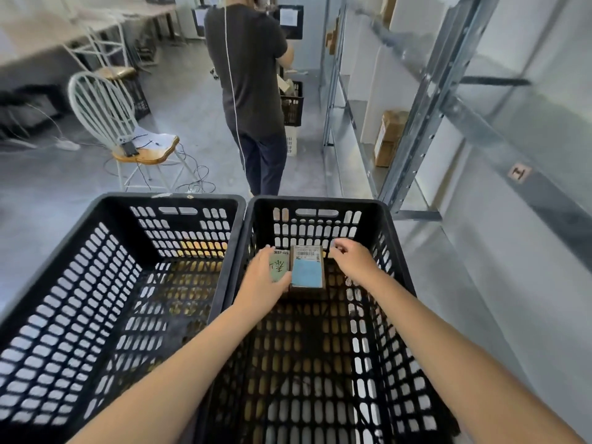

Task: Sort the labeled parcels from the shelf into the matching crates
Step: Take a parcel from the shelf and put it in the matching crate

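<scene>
**Right crate, contents and nearby markings.** The brown parcel bears a white barcode label at its far end. Its bars are visible, but its printed lines and digits are too small to read. Below it is a plain blue label. The small parcel beside it, held by the left hand, carries a green label with black handwritten characters, not surely legible. A brown tag on the shelf beam shows one dark mark like a sideways "I". A white sheet is on a far crate, its text unreadable.
</scene>
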{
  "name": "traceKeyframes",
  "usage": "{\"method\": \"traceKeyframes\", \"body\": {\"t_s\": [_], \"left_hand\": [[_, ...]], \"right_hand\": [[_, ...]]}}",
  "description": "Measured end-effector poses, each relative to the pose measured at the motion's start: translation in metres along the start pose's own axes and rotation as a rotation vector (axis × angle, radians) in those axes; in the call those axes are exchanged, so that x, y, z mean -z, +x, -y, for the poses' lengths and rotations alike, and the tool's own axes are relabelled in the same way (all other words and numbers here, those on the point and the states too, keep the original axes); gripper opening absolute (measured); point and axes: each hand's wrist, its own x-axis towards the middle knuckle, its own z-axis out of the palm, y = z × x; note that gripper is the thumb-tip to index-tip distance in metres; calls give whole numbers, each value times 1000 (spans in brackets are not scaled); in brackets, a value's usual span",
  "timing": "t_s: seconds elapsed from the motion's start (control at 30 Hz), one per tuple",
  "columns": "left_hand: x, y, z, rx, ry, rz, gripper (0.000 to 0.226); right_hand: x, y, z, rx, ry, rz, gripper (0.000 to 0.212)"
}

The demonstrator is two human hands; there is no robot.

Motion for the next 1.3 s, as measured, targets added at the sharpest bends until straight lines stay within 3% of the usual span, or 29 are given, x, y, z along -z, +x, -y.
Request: {"method": "traceKeyframes", "body": {"t_s": [0.23, 0.53, 0.9, 1.3], "left_hand": [[31, -34, -20, -86, 74, -66, 72], [47, -96, -32, -182, 195, -33, 71], [48, -148, -75, -435, 210, 75, 74], [71, -259, -62, -596, 36, 328, 70]], "right_hand": [[23, -49, 34, 285, -238, 1, 53], [18, -141, 24, 330, -238, 1, 48], [54, -252, 31, 255, -293, -291, 52], [-2, -421, 32, 8, -290, -444, 45]]}}
